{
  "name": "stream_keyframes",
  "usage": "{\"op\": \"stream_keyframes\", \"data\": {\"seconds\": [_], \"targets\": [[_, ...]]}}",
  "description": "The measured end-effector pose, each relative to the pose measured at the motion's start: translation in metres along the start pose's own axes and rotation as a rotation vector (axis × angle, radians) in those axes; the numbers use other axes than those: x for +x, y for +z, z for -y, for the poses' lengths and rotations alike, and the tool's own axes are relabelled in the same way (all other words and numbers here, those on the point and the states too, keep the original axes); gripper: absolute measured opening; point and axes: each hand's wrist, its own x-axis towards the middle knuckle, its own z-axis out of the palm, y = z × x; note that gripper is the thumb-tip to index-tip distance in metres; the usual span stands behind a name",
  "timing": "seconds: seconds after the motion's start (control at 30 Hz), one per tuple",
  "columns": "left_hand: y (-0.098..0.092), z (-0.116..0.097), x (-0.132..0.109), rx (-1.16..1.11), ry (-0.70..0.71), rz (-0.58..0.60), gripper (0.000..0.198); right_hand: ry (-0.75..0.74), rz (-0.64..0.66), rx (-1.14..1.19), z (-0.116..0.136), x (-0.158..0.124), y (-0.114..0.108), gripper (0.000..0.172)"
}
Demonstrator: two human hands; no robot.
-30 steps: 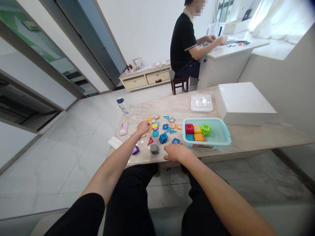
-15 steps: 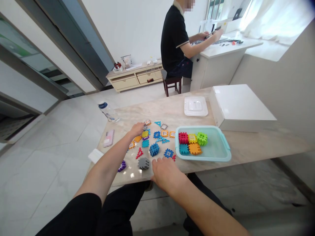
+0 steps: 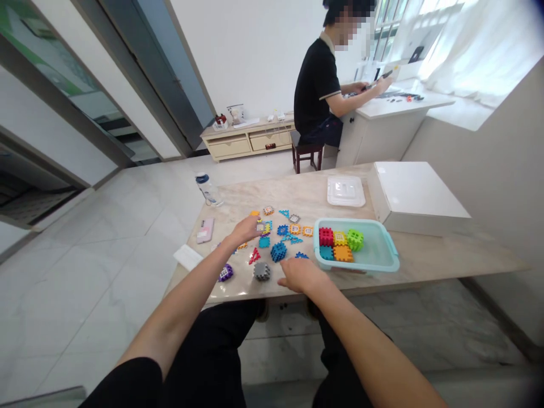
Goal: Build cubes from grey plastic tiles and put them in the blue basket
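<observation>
My left hand (image 3: 247, 229) is over the left part of the table, its fingers closed on a grey window tile (image 3: 260, 226). Beneath that tile lie yellow and light-blue tiles. My right hand (image 3: 302, 274) rests near the front edge with fingers stretched out and nothing visible in them. Beside its fingertips are a blue block (image 3: 278, 251) and a grey block (image 3: 262, 271). A blue tile (image 3: 301, 255) is partly hidden behind that hand. Closer to my left forearm are a red triangle (image 3: 254, 255), a teal tile (image 3: 264, 242) and a purple block (image 3: 226, 272).
A pale-blue tray (image 3: 378, 267) on the right holds several coloured blocks. Behind it are a clear lid (image 3: 345, 191) and a white box (image 3: 420, 187). A bottle (image 3: 208, 190) and a pink phone-like object (image 3: 205, 230) stand left. Another person (image 3: 317, 85) sits at a farther desk.
The view has shifted, so the table appears farther right. My left hand has drawn slightly toward me with the grey window tile. My right hand has barely moved over the table.
</observation>
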Motion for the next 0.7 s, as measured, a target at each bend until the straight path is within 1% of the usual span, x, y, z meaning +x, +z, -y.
{"op": "stream_keyframes", "data": {"seconds": [0.07,0.17,0.23,0.3,0.37,0.43,0.57,0.63,0.7], "targets": [[0.0,-0.01,-0.039,-0.037,0.037,-0.016,0.04,0.032,-0.05,-0.007,-0.001,0.004,0.001,0.044],[0.008,-0.027,-0.097,-0.08,0.073,-0.051,0.031,0.046,-0.134,-0.002,-0.002,0.009,0.003,0.042],[0.017,-0.035,-0.127,-0.118,0.093,-0.079,0.03,0.036,-0.174,0.006,0.001,0.015,0.005,0.042],[0.023,-0.038,-0.146,-0.165,0.112,-0.106,0.033,0.021,-0.213,0.101,0.007,0.022,0.009,0.042],[0.027,-0.037,-0.157,-0.218,0.134,-0.128,0.038,0.016,-0.241,0.244,0.014,0.031,0.015,0.042],[0.027,-0.033,-0.161,-0.274,0.164,-0.143,0.044,0.02,-0.243,0.354,0.021,0.039,0.021,0.043],[0.027,-0.022,-0.161,-0.38,0.242,-0.166,0.053,0.009,-0.209,0.446,0.032,0.052,0.031,0.04],[0.029,-0.019,-0.159,-0.49,0.26,-0.177,0.051,0.015,-0.218,0.495,0.034,0.057,0.034,0.036],[0.032,-0.016,-0.156,-0.616,0.249,-0.18,0.049,0.03,-0.237,0.532,0.036,0.061,0.035,0.033]]}}
